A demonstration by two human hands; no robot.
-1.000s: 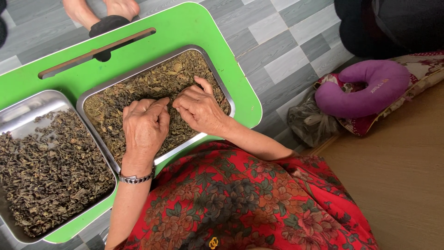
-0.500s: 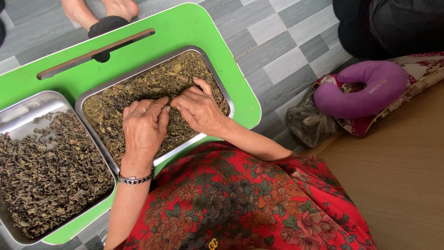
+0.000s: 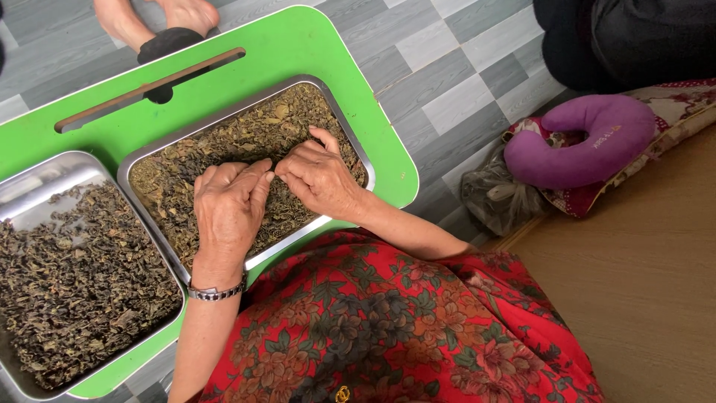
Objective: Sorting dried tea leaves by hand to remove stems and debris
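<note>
1. At the far left, a second steel tray [image 3: 30, 186] holds darker dried leaves [image 3: 74, 291], heaped toward its near end while its far corner shows bare metal. Keeping this tray just beside the working one seems wise, so that sorted leaves need only a short carry.
2. The left hand [image 3: 227, 209] lies palm down on the lighter dried leaves [image 3: 246, 134] in the middle steel tray [image 3: 358, 160], its fingers [image 3: 246, 179] pressed together and curled at the tips, a metal bracelet [image 3: 216, 292] at the wrist. A flat, light press probably serves best, since brittle leaves crumble under weight.
3. The right hand [image 3: 321, 179] meets the left at the fingertips, thumb raised, the other fingers bunched and dipped into the leaves; whether they pinch a leaf, the view does not show. Working in small pinches near the tray's middle likely keeps bits off the rim.
4. Both trays rest on a green table [image 3: 298, 45], which stands on a grey tiled floor [image 3: 462, 82].
5. At the right, a purple neck pillow [image 3: 589, 142] lies well apart from the work.
</note>
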